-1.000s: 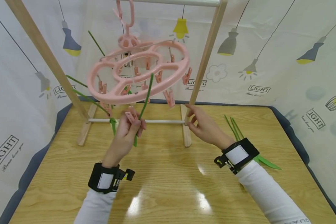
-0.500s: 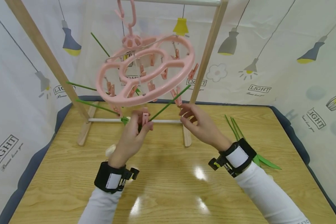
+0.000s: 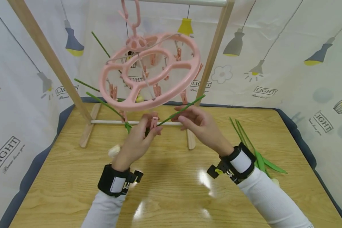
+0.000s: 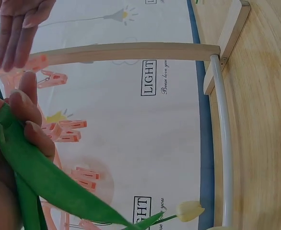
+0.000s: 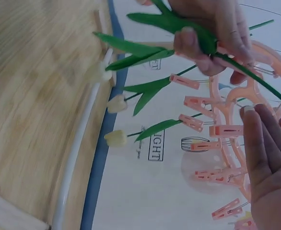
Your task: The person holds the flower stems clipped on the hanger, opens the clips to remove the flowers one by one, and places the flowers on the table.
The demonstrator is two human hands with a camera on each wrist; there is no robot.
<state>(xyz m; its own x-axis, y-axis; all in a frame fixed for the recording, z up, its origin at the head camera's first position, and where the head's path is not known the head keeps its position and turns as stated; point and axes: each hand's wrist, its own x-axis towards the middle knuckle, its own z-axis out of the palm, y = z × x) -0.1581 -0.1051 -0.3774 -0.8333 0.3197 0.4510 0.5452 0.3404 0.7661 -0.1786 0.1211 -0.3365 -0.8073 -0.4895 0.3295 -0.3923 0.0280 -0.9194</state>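
The left hand grips a green stem with broad leaves. Lower right of the grip is the right hand, fingers extended, near the stem. Below the grip hang pink clips; pale tulips sit lower left, a white rod beyond.

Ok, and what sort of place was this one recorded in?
Probably a staged tabletop set, not a lived-in room: a wood-grain table closed in by a lamp-printed backdrop, with a pink clip hanger at a wooden-sided rack.
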